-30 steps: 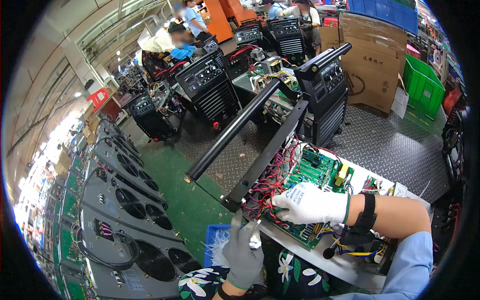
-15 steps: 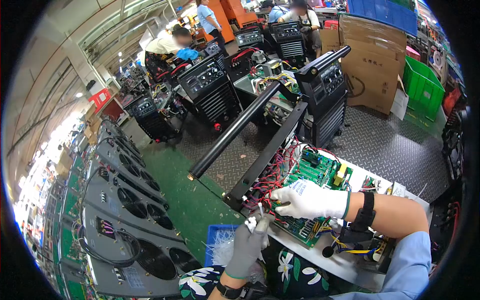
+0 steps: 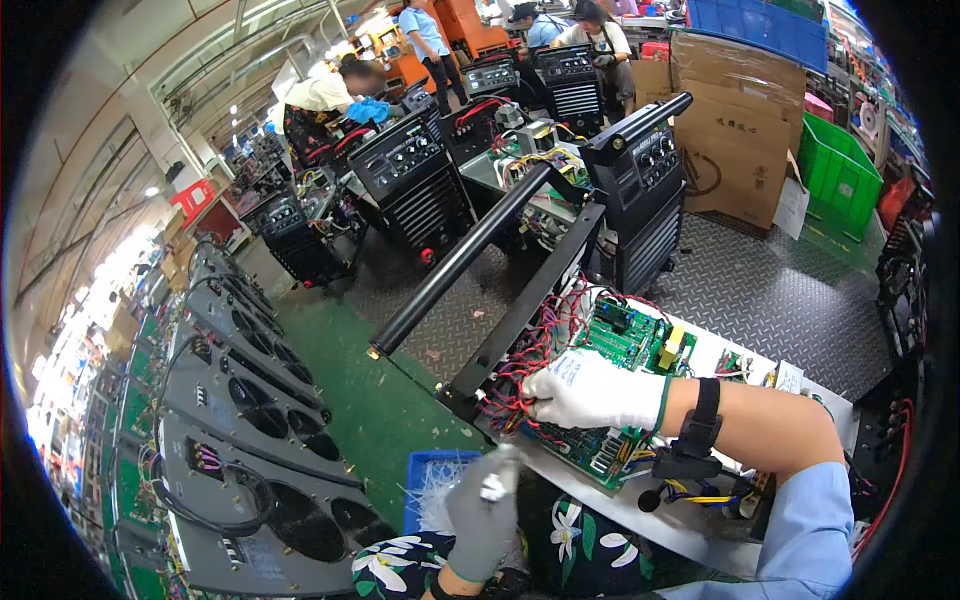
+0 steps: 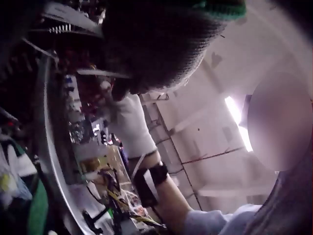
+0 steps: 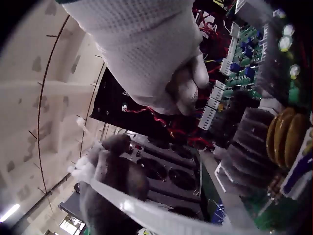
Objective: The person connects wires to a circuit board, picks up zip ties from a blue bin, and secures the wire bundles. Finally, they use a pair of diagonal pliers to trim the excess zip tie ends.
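Note:
My right hand (image 3: 595, 390), in a white glove, pinches the red wires (image 3: 545, 345) with curled fingers at the edge of a green circuit board (image 3: 640, 335). The right wrist view shows these fingers beside a row of white connectors (image 5: 211, 107); the pinched spot itself is hidden. Nearer my lap, my left hand (image 3: 478, 520) in a grey glove holds white cable ties (image 5: 84, 169) between thumb and fingers. Their heads bunch together, and one strap runs across the bottom of the right wrist view. A black metal frame panel (image 3: 530, 315) borders the wires.
Below the panel sits a blue bin (image 3: 415, 490) with thin white strips inside. A black handle bar (image 3: 460, 265) juts out over the floor. Grey panels with fans (image 3: 260, 420) line the left. Black welding machines (image 3: 410, 180) and other people stand farther back.
My left hand rose beside the wires with a tie upright, then dropped slightly back. My right hand has shifted a little left along the wires, still gripping. A background person has moved.

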